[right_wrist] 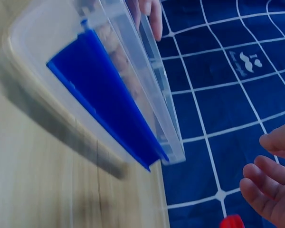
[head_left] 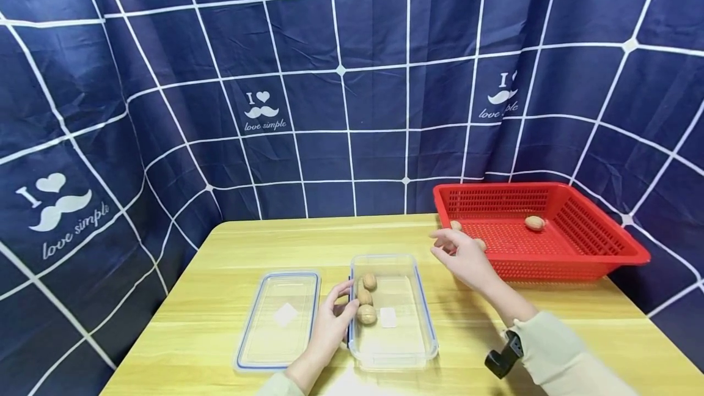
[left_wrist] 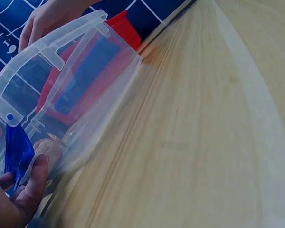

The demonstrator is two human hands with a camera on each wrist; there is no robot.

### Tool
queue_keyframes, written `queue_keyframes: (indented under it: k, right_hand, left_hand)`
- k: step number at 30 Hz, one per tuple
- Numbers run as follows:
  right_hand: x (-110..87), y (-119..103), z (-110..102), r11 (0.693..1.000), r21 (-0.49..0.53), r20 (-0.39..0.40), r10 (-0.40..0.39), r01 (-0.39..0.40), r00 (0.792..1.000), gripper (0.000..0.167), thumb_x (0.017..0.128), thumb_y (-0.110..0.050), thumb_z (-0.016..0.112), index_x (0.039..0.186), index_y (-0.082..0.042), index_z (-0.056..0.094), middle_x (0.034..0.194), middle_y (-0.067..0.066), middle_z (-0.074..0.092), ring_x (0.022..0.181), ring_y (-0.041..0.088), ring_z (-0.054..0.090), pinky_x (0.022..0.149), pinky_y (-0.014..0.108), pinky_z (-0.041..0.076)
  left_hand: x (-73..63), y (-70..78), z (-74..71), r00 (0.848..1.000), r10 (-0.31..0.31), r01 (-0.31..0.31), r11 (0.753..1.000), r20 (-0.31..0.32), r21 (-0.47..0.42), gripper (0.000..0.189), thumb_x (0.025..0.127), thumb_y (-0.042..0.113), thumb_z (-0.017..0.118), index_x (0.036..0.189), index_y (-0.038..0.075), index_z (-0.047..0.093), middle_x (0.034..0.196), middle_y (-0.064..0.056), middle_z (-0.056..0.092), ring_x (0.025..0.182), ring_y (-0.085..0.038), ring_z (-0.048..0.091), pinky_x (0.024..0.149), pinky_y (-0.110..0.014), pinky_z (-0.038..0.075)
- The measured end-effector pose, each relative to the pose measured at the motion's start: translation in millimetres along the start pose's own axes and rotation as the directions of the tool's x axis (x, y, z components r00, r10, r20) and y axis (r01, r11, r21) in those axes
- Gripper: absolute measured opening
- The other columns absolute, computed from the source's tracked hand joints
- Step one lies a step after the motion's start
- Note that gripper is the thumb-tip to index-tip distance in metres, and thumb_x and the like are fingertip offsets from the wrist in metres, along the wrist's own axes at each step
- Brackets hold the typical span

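Note:
A clear plastic food container (head_left: 390, 353) with blue side latches stands uncovered on the table, three walnuts (head_left: 366, 315) along its left side. My left hand (head_left: 330, 326) grips the container's left wall, thumb and fingers around the blue latch (left_wrist: 19, 149) in the left wrist view. My right hand (head_left: 464, 258) hovers by the near left corner of a red plastic basket (head_left: 572, 271), its fingers loosely bent with nothing between them in the right wrist view. Inside the basket lies one walnut (head_left: 535, 223) toward the back; two more are partly hidden near my right hand.
The container's clear lid (head_left: 277, 322), edged in blue, lies flat to the left of it. Under everything is a light wooden table (head_left: 192, 335). A navy curtain (head_left: 374, 102) with white grid lines hangs behind and at the sides. A black strap device (head_left: 503, 354) sits on my right wrist.

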State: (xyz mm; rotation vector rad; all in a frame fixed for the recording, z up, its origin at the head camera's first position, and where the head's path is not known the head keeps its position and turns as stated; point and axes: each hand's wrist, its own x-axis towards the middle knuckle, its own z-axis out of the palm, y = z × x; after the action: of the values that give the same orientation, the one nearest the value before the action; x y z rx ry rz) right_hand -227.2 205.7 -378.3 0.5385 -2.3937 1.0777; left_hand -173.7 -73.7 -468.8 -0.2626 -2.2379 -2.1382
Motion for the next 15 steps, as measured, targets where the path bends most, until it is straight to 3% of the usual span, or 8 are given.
queue_keyframes:
  k: [6, 15]
  right_hand:
    - [-3.6, -11.9, 11.9, 0.998, 0.046, 0.026, -0.036, 0.035, 0.999, 0.024, 0.079, 0.001, 0.068, 0.103, -0.001, 0.065, 0.080, 0.001, 0.060, 0.070, 0.015, 0.058, 0.061, 0.026, 0.051]
    - [-12.8, -28.6, 33.2, 0.996, 0.071, 0.081, -0.061, 0.055, 0.995, 0.023, 0.079, 0.000, 0.069, 0.101, -0.006, 0.066, 0.079, -0.005, 0.058, 0.070, 0.010, 0.056, 0.059, 0.023, 0.050]
  left_hand:
    - [-6.6, 20.7, 0.1, 1.000, 0.005, -0.005, 1.000, -0.002, 0.020, 0.039, 0.090, 0.011, 0.059, 0.128, 0.011, 0.052, 0.124, -0.017, 0.048, 0.088, -0.022, 0.057, 0.046, -0.018, 0.044]
    - [-8.1, 21.1, 0.3, 1.000, 0.003, -0.003, 1.000, 0.003, 0.016, 0.039, 0.090, 0.011, 0.059, 0.129, 0.011, 0.052, 0.126, -0.020, 0.047, 0.091, -0.022, 0.057, 0.048, -0.018, 0.045]
